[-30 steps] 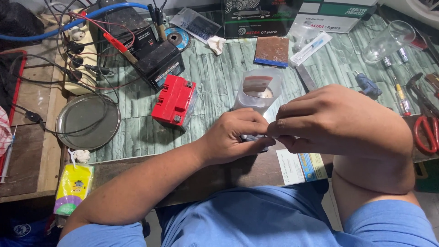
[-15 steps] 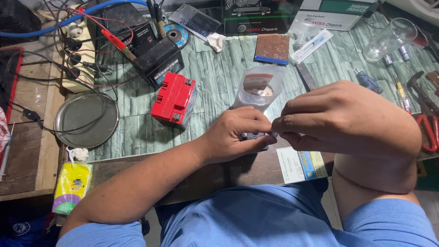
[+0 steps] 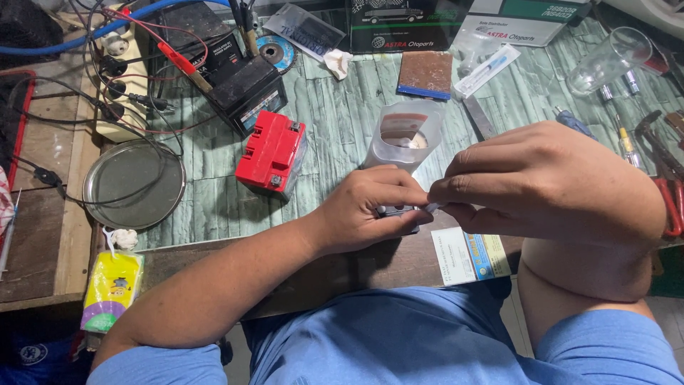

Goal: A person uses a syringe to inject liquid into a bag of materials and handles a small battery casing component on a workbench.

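At the near edge of the green marbled desk [image 3: 342, 107], just in front of the translucent plastic bag with a brown insert [image 3: 403, 135], both hands met over a small dark grey metal part [image 3: 397, 211]. The left hand [image 3: 367, 210] was curled around that part, thumb on top and fingers wrapped beneath, gripping it firmly. The right hand [image 3: 548, 182] pinched a thin whitish piece [image 3: 432, 207] between thumb and forefinger, its tip touching the end of the grey part; what that piece was could not be told. To the left of the bag lay a red rectangular battery [image 3: 272, 151], and beyond the battery stood a black boxy battery [image 3: 246, 93] with red and black clip leads [image 3: 182, 60]. Farther left of the bag rested a round shallow metal dish [image 3: 133, 184]. Behind the bag lay a brown sanding block with a blue edge [image 3: 425, 74], and well to its right a clear drinking glass [image 3: 605, 60] lay tilted. A yellow packet [image 3: 112, 289] sat well left of the hands, on the wooden ledge.
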